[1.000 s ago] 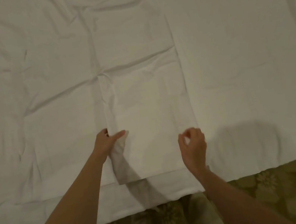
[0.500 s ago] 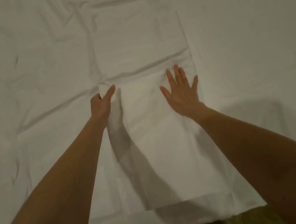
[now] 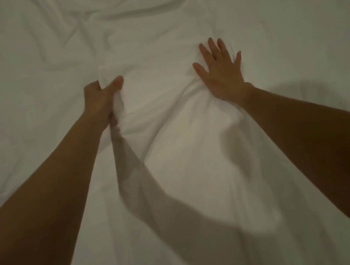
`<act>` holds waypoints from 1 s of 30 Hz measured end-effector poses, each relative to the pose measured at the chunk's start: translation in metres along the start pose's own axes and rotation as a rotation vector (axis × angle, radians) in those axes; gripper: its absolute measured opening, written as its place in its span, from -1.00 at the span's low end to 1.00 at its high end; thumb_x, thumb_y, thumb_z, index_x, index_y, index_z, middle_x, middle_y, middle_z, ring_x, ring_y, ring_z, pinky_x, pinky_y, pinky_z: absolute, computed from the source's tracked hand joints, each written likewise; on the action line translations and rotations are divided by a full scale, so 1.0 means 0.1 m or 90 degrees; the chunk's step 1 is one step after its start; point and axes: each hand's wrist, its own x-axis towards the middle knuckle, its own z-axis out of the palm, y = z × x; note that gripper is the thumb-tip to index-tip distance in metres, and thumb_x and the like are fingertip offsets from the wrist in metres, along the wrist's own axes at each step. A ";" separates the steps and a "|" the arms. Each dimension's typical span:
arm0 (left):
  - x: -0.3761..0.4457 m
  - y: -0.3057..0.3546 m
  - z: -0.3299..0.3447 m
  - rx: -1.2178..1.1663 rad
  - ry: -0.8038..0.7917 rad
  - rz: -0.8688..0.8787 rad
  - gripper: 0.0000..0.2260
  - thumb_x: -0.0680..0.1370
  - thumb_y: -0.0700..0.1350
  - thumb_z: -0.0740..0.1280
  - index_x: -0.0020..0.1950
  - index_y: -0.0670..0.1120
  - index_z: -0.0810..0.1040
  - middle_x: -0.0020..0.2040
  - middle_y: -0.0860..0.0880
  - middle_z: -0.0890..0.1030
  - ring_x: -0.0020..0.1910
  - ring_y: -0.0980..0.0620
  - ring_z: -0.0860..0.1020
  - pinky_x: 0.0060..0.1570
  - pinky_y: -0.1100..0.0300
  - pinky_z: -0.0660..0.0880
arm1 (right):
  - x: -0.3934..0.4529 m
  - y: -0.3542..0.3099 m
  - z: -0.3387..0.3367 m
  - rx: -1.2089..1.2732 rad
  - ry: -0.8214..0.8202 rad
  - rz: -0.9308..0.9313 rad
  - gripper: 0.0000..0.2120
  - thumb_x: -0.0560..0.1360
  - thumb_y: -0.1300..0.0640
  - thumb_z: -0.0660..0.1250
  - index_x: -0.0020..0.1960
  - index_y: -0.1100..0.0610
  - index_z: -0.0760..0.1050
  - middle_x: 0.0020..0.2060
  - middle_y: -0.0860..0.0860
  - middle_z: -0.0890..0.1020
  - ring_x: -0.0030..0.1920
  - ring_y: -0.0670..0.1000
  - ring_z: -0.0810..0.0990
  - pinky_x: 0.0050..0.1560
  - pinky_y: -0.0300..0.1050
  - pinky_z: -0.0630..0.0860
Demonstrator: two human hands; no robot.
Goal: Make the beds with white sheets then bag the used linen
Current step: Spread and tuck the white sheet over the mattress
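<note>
Both arms have stretched further out over the bed since a moment ago, and the patterned floor that showed at the near edge has dropped out of sight; white cloth now fills everything.

Largest of all is the white sheet (image 3: 288,17) spread across the bed, wrinkled in long soft ridges, most heavily on the far side of the hands. On top of it lies the folded sheet (image 3: 183,153), a long, narrower strip of white running from the near edge away toward the hands. Its surface has bunched up between the two hands, with creases slanting from one hand to the other, where half a second ago it lay flatter.

The two bare forearms reach in from the near corners, one on either side of the folded sheet, and throw broad shadows across its near half.

At the folded sheet's left edge, the left hand (image 3: 100,97) is clenched on the cloth: the thumb lies on top, the fingers curl under, and a gathered pleat of fabric is pinched up in the grip. It holds the same edge as before.

At the folded sheet's right edge, directly across from the left, the right hand (image 3: 222,75) lies flat, palm down, with fingers (image 3: 214,47) spread and pointing away. It grasps nothing; it only presses on the cloth, which puckers around the heel of the palm.
</note>
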 end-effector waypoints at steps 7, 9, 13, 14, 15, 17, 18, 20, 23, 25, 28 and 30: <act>0.15 -0.25 0.06 0.073 0.031 -0.006 -0.83 0.56 -0.06 0.38 -0.02 -0.17 0.55 -0.33 0.01 0.49 -0.41 0.11 0.41 -0.54 0.39 0.37 | 0.00 0.25 0.07 0.461 0.318 0.176 -0.48 0.35 -0.08 0.50 0.19 0.16 0.49 0.09 0.09 0.51 0.08 0.02 0.50 0.21 -0.12 0.44; 0.15 -0.23 0.07 0.065 0.031 -0.012 -0.83 0.56 -0.06 0.38 -0.01 -0.17 0.55 -0.33 0.01 0.48 -0.41 0.12 0.41 -0.52 0.38 0.38 | -0.13 0.36 0.06 0.514 0.383 0.325 -0.55 0.31 -0.08 0.52 0.04 0.17 0.53 -0.16 -0.02 0.54 -0.13 0.00 0.54 0.09 -0.08 0.50; 0.10 -0.25 0.06 0.035 0.048 -0.022 -0.81 0.54 -0.06 0.39 0.03 -0.17 0.57 -0.24 0.01 0.55 -0.30 0.08 0.50 -0.30 0.22 0.47 | -0.38 0.43 0.07 0.534 0.201 0.369 -0.63 0.40 -0.16 0.46 -0.16 0.17 0.63 -0.35 -0.05 0.59 -0.25 -0.07 0.54 -0.06 -0.18 0.46; 0.07 -0.26 0.07 0.025 0.062 -0.014 -0.78 0.54 -0.07 0.39 0.09 -0.18 0.56 -0.18 0.00 0.57 -0.23 0.05 0.53 -0.22 0.19 0.49 | -0.45 0.43 0.06 0.558 0.161 0.360 -0.62 0.40 -0.18 0.44 -0.24 0.16 0.61 -0.41 -0.07 0.56 -0.31 -0.08 0.51 -0.14 -0.18 0.42; 0.01 -0.26 0.06 0.026 0.087 0.001 -0.70 0.54 -0.07 0.38 0.20 -0.18 0.52 -0.08 -0.02 0.59 -0.13 0.03 0.54 -0.12 0.18 0.50 | -0.52 0.43 0.06 0.600 0.127 0.358 -0.60 0.40 -0.19 0.44 -0.33 0.14 0.57 -0.47 -0.08 0.51 -0.36 -0.08 0.46 -0.21 -0.17 0.38; -0.18 -0.29 0.05 0.098 0.135 0.091 -0.51 0.56 -0.06 0.35 0.43 -0.17 0.31 0.21 -0.10 0.52 0.13 -0.01 0.51 0.17 0.19 0.42 | -0.67 0.46 0.06 0.720 0.066 0.362 -0.61 0.39 -0.17 0.46 -0.39 0.11 0.51 -0.47 -0.06 0.48 -0.38 -0.06 0.41 -0.27 -0.17 0.34; -0.32 -0.35 0.06 0.170 0.136 0.167 -0.44 0.58 -0.06 0.33 0.50 -0.19 0.21 0.36 -0.15 0.42 0.29 -0.06 0.43 0.31 0.18 0.31 | -0.75 0.49 0.06 0.764 0.038 0.360 -0.64 0.39 -0.16 0.47 -0.32 0.12 0.54 -0.41 -0.01 0.51 -0.33 -0.03 0.44 -0.25 -0.15 0.37; -0.65 -0.54 0.11 0.346 0.115 0.246 -0.40 0.61 -0.03 0.25 0.56 -0.17 0.09 0.55 -0.18 0.14 0.52 -0.13 0.16 0.46 0.04 0.07 | -0.94 0.52 0.06 0.800 -0.028 0.348 -0.70 0.39 -0.13 0.48 -0.16 0.12 0.61 -0.23 0.00 0.64 -0.22 0.02 0.58 -0.17 -0.13 0.50; -1.14 -0.88 0.18 0.534 0.017 0.174 -0.45 0.66 0.03 0.11 0.60 -0.01 -0.04 0.60 -0.07 -0.11 0.57 -0.13 -0.12 0.47 -0.20 -0.07 | -1.24 0.51 0.14 0.844 -0.125 0.358 -0.62 0.40 -0.05 0.49 0.14 0.10 0.60 -0.01 0.02 0.70 0.00 0.03 0.68 0.05 -0.06 0.60; -1.32 -1.01 0.19 0.603 -0.010 0.141 -0.45 0.66 0.09 0.02 0.59 0.05 -0.14 0.59 -0.04 -0.20 0.56 -0.10 -0.20 0.47 -0.24 -0.12 | -1.40 0.49 0.18 0.851 -0.170 0.354 -0.44 0.32 -0.08 0.55 0.24 0.13 0.56 0.06 0.04 0.68 0.03 0.04 0.68 0.11 0.00 0.59; -1.32 -1.00 0.21 0.663 -0.001 0.094 -0.44 0.65 0.16 -0.05 0.58 0.09 -0.23 0.58 -0.01 -0.27 0.56 -0.10 -0.22 0.46 -0.28 -0.11 | -1.51 0.47 0.17 0.804 -0.232 0.301 -0.19 0.18 -0.09 0.63 0.34 0.14 0.46 0.14 0.03 0.64 0.11 0.04 0.64 0.19 0.03 0.55; -1.33 -0.94 0.27 0.656 -0.010 0.048 -0.44 0.65 0.18 -0.05 0.58 0.11 -0.23 0.58 0.00 -0.27 0.56 -0.12 -0.22 0.45 -0.30 -0.08 | -1.55 0.48 0.14 0.755 -0.232 0.252 -0.27 0.29 0.00 0.58 0.38 0.17 0.42 0.20 0.07 0.60 0.17 0.08 0.59 0.24 0.05 0.51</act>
